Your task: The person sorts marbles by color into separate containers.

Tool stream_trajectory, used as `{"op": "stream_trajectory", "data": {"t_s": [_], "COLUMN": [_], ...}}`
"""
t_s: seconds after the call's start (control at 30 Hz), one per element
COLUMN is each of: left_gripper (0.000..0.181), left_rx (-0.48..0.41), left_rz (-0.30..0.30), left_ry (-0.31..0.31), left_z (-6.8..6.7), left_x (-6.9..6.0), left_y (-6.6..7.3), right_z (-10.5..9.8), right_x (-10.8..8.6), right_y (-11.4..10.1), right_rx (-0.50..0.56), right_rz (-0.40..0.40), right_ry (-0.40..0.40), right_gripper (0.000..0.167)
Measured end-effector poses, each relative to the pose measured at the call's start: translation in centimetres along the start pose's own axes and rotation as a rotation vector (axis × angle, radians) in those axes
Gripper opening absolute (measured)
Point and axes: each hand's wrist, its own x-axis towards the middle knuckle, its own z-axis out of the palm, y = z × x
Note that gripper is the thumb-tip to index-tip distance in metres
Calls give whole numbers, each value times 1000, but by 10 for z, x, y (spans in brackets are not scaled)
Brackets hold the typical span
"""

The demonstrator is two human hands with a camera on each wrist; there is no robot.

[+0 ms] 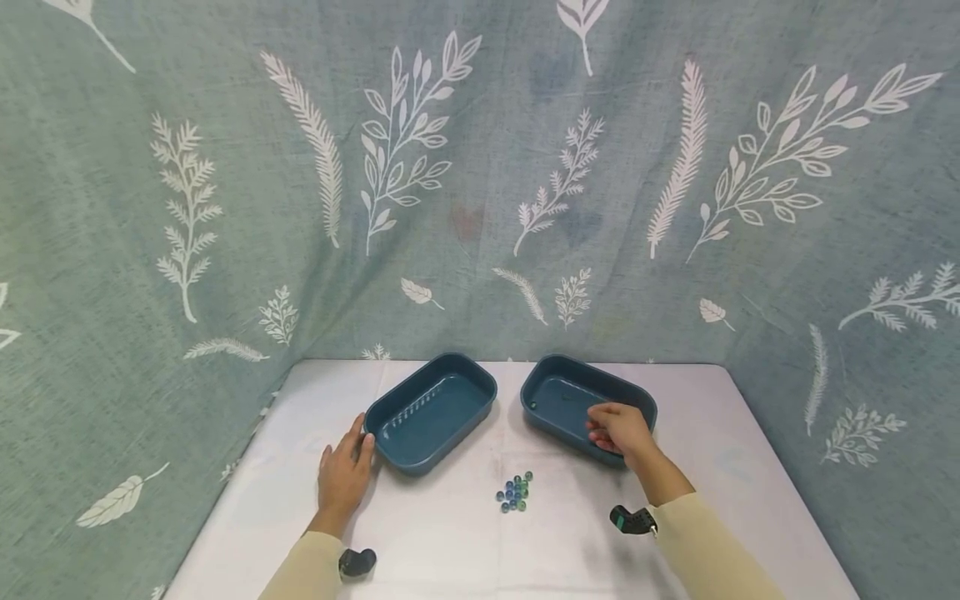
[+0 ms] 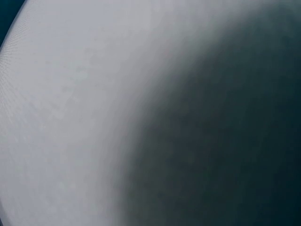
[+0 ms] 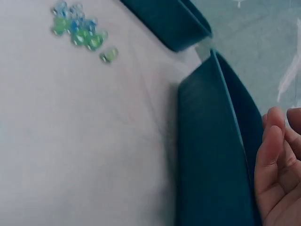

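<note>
Left grip (image 1: 347, 477), a bare hand: fingers extended and relaxed, fingertips and thumb at the near-left end of the left tray (image 1: 431, 417); we see nothing lifted by it. The left wrist view is mostly blur and adds little.

Left tray, blue-green: on the counter (image 1: 442, 542), long axis running from near left to far right, open side up; we see no marbles in it.

Marbles (image 1: 517, 489), blue and green glass, about a dozen: one loose cluster on the bare counter, near of the gap between the two trays, well apart from the left grip. The cluster's longer axis runs from near left to far right; one pale green marble (image 3: 109, 55) lies slightly apart at its far-right end.

Right tray (image 1: 600, 379), same blue-green: long axis from far left to near right, opposite in slant to its fellow. One small round piece (image 1: 533, 405), likely a marble, lies inside at the left end.

Right grip (image 1: 624, 429), a bare hand: poised over the near-right part of the right tray, fingers curled and thumb close to them. We cannot tell whether the fingertips are closed or pinch anything.

Governing relation, in our judgement: the marbles lie left and near of the right grip, which is the nearer hand, with the tray's near long wall between. A reach from there would clear that wall and meet the far-right end first.
</note>
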Motion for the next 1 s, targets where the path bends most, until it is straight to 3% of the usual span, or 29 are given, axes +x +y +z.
{"op": "stream_trajectory", "data": {"t_s": [0.27,0.43,1.0], "left_gripper": [58,57,57], "left_rx": [9,-14,-16], "left_rz": [-20,-7,-3], "left_ry": [-6,0,13], "left_z": [0,1,-1], "left_x": [1,0,-1], "left_y": [-3,-1,4], "right_z": [15,25,59], "right_x": [-21,-33,-42], "right_y": [9,19,65], "right_rx": [46,27,22], "right_rz": [-15,-24,12], "right_ry": [-28,8,-46], "right_gripper": [38,30,29]}}
